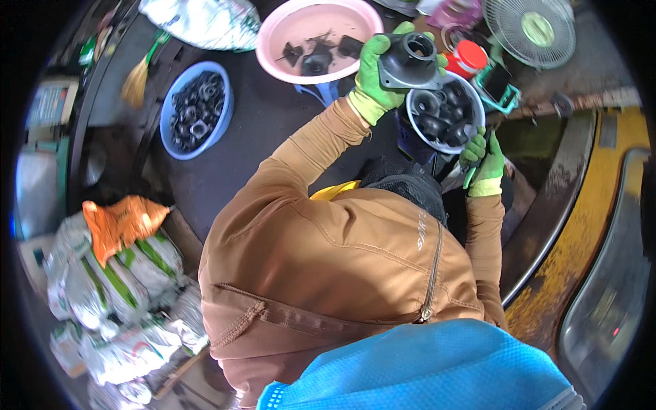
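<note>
1. In the head view, my left grip (pixel 374 76) was closed on one black flanged part (pixel 410 70), holding it up between the pink basin (pixel 311 19) and the pale-blue bowl (pixel 414 117), its round opening tipped upward.
2. My right grip (pixel 484 158) was low beside that bowl, fingers curled by something dark and slim; I could not tell whether I gripped it.
3. I judged the work on the part in hand unfinished, since I had set it down in no container.
4. The bowl held several black rounded pieces, the pink basin just a few, loosely scattered, and the blue basin (pixel 229 109) on my left a heap of small black ring-like ones.
5. Which of these were done and which were left, I could not tell; with every container holding some, I reckoned I was partway through a batch.
</note>
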Available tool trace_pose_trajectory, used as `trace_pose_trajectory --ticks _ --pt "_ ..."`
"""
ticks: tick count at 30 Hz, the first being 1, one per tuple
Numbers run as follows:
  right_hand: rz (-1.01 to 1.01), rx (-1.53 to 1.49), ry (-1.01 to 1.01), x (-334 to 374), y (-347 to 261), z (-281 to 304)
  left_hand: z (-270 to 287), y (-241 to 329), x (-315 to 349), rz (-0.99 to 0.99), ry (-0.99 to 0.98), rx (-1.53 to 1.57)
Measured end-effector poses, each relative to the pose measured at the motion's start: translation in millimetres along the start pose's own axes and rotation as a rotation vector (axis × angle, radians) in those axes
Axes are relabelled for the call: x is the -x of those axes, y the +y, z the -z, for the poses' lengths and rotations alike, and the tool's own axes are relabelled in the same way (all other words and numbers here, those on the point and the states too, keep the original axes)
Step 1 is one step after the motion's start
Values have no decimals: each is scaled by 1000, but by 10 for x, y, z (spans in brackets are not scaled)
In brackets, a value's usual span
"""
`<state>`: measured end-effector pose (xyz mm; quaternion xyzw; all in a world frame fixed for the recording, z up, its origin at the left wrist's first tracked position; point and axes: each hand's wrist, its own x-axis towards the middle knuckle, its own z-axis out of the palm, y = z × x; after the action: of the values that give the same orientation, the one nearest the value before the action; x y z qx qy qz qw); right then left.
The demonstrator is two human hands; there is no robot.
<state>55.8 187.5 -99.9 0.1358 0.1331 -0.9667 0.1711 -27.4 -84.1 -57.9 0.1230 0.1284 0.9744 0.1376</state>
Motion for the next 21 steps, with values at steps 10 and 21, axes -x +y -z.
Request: trace_pose_trajectory --ticks 10,21 --pt "-6 409 329 -187 -532 550 2117 1056 2163 220 931 -1360" --pt "65 713 468 -282 -571 241 2633 2803 2669 284 1589 -1983"
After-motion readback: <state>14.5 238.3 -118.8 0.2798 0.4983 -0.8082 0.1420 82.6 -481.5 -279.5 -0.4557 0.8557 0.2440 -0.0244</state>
